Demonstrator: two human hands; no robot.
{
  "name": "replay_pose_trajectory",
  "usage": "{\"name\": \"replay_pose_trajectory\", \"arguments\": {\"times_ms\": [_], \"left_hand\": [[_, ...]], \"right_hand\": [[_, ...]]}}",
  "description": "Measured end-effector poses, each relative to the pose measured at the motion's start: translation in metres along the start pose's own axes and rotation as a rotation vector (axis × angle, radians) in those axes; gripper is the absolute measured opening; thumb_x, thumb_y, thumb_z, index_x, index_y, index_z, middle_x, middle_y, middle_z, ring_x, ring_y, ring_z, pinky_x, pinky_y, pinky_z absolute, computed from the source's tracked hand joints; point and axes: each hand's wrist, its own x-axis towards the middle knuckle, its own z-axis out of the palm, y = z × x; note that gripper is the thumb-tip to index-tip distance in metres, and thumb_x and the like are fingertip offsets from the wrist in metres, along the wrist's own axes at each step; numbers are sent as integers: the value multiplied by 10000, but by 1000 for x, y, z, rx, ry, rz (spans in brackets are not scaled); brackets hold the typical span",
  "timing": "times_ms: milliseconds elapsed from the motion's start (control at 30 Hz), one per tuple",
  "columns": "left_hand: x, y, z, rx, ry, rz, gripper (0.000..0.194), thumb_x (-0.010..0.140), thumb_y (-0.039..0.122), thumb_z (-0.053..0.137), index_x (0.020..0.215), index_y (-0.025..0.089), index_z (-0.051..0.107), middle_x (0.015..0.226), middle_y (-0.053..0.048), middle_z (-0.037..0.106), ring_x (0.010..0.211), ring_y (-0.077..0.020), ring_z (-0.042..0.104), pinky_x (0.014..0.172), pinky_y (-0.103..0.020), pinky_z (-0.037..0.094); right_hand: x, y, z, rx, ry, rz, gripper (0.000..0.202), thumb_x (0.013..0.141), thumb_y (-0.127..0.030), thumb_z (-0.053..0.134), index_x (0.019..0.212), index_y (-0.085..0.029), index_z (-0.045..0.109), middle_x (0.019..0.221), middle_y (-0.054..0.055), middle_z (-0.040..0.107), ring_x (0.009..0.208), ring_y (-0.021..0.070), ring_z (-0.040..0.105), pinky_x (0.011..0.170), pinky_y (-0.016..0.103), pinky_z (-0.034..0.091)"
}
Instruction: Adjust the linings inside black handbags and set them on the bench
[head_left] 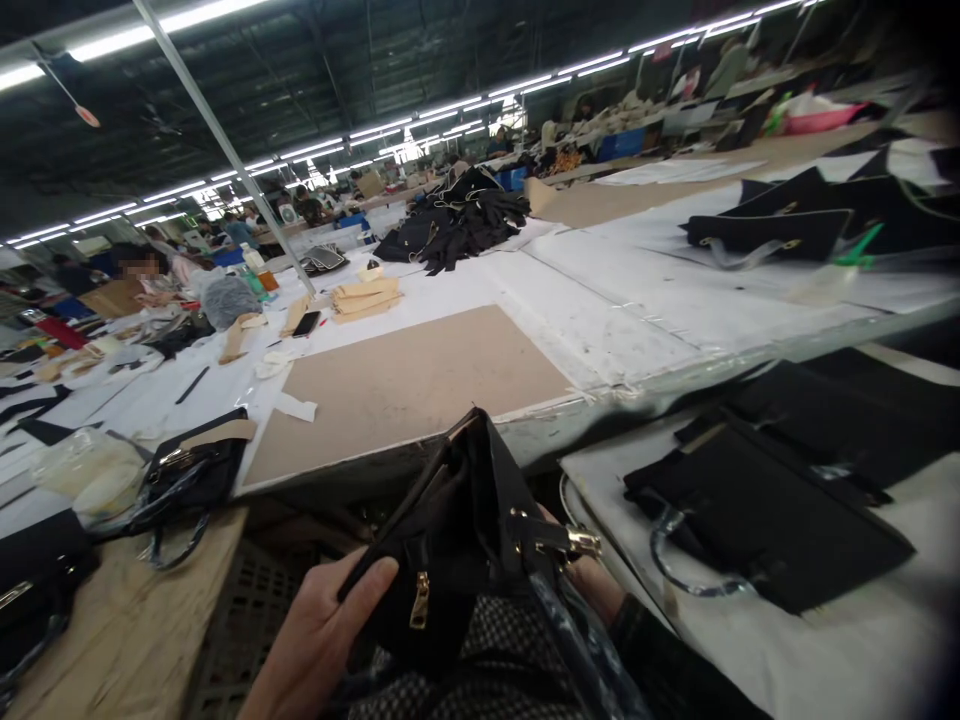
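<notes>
A black handbag [450, 500] with gold fittings is held up over my lap, its mouth spread apart toward me. My left hand [330, 600] grips its left edge, thumb on the near side. On the other side my right hand [592, 580] is round the bag, mostly hidden behind it, with the fingers out of sight. A gold zip pull [420, 602] hangs at the front of the bag. The bag's handle [570, 630], wrapped in clear plastic, droops toward my right forearm.
Ahead is a white-covered worktable [600, 290] with a brown board [420, 370] and a heap of black pieces [457, 220]. More black bags lie at right [772, 510] and left [195, 460]. A plastic crate [247, 620] stands below. A co-worker [142, 270] sits far left.
</notes>
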Motion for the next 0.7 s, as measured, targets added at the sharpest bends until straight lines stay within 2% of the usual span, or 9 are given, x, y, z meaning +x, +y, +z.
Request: {"name": "replay_pose_trajectory", "arguments": {"times_ms": [67,133,167,233,300,400,533,600,700], "left_hand": [[-3,6,-19,146,-61,3,450,903,561,513,836,166,719,803,-14,705,774,-194,593,675,-212,446],[-2,3,-29,239,-143,-11,428,921,540,496,884,177,720,836,-7,701,796,-190,583,692,-206,432],[1,-2,-30,254,-183,-17,429,929,534,489,890,173,717,848,-7,696,797,-186,574,692,-204,426],[8,-13,-24,230,-247,-27,444,939,529,477,882,155,709,847,-10,677,779,-173,551,676,-202,413],[15,-24,-14,167,-281,-42,454,941,527,478,873,138,702,829,-11,655,755,-162,528,658,-201,403],[21,-32,-4,89,-289,-49,424,927,509,515,882,129,699,830,-16,643,757,-162,517,654,-203,399],[21,-38,-10,30,-283,-64,379,918,485,546,907,143,710,845,-13,658,764,-165,536,643,-199,406],[20,-45,-16,13,-259,-84,370,917,479,553,940,150,721,864,-16,681,780,-176,569,660,-207,429],[21,-60,-25,-7,-177,-88,365,924,459,556,1075,173,725,979,-33,719,914,-221,628,778,-245,475]], "right_hand": [[19,-6,-11,-11,-38,83,411,765,-568,713,967,-210,701,903,83,738,773,270,694,652,382,555],[35,-23,-23,-31,8,73,429,758,-546,722,1018,-207,676,954,81,737,881,270,686,719,373,546],[41,-36,-27,-70,74,-7,416,776,-537,710,1034,-213,669,991,79,731,935,262,670,771,373,538],[45,-67,-26,-166,74,-252,314,868,-491,639,1058,-243,673,1080,65,699,1043,238,625,915,391,496],[45,-99,-12,-339,-176,-497,200,922,-408,609,1038,-270,695,1156,51,657,1126,224,577,1018,412,436],[48,-129,21,-582,-484,-715,130,922,-336,636,1000,-266,713,1257,48,593,1214,223,507,1062,423,392],[68,-126,52,-782,-669,-771,102,858,-344,718,861,-242,713,1237,37,600,1204,236,502,1059,436,373],[80,-116,60,-814,-719,-748,138,835,-367,741,799,-238,706,1200,19,622,1155,230,531,1032,420,383],[94,-106,69,-835,-759,-723,169,828,-383,748,761,-235,700,1114,-1,665,1066,214,578,989,398,386]]}}
